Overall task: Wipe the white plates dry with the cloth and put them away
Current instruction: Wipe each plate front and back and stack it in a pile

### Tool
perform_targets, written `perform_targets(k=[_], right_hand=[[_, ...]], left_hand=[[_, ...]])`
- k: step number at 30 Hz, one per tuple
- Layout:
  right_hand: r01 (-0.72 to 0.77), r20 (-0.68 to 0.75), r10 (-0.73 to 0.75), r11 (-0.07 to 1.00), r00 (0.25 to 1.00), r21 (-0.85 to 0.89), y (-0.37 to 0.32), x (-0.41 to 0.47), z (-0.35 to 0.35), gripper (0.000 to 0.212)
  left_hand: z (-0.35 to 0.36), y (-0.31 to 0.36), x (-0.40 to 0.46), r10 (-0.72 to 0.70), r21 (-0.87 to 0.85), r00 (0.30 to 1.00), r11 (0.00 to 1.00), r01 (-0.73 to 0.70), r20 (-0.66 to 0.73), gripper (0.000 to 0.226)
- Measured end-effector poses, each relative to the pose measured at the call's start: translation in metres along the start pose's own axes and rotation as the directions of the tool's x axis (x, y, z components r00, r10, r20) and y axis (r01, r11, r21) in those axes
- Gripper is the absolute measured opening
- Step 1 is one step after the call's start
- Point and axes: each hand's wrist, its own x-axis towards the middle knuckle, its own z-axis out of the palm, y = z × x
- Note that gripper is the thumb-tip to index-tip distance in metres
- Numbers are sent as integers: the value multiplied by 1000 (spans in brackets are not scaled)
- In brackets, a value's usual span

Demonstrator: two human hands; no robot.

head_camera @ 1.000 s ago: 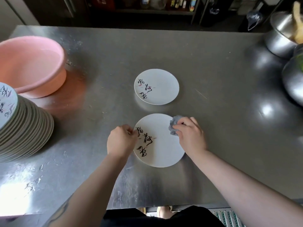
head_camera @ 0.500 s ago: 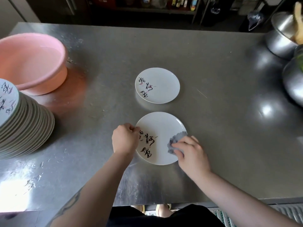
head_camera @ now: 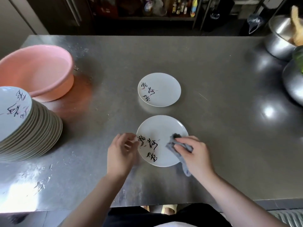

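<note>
A white plate (head_camera: 157, 128) with black brush writing lies on the steel table in front of me. My right hand (head_camera: 195, 154) grips a grey cloth (head_camera: 171, 144) and presses it onto the plate's right half; a tail of the cloth hangs off the near rim. My left hand (head_camera: 119, 156) is beside the plate's left rim, its fingers loosely spread and blurred, apparently just off the rim. A second white plate (head_camera: 165, 89) of the same kind lies just beyond the first.
A tall stack of the same plates (head_camera: 32, 133) stands at the left edge, with a pink plastic basin (head_camera: 37, 71) behind it. Two steel bowls (head_camera: 278, 43) (head_camera: 293, 82) sit at the far right. The steel table (head_camera: 221, 128) has bare surface to the right of the plates.
My right hand has moved the cloth from the plate's upper right rim down and onto its right half. My left hand has loosened from its pinch on the left rim.
</note>
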Motion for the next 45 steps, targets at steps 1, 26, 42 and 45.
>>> perform_targets(k=[1, 26, 42, 45], right_hand=[[4, -37, -3, 1000, 999, 14, 1, 0, -7, 31], [180, -242, -128, 961, 962, 209, -52, 21, -59, 30], [679, -329, -756, 653, 565, -335, -208, 27, -89, 18], [786, -191, -850, 527, 491, -324, -214, 15, -70, 18]], left_hand=[[2, 1, -7, 93, -13, 995, 996, -92, 49, 16], [-10, 72, 5, -29, -373, 998, 928, 9, -48, 18], [-89, 207, 8, -148, -953, 960, 156, 260, 238, 24], [-95, 217, 8, -121, -951, 955, 120, 286, 271, 35]])
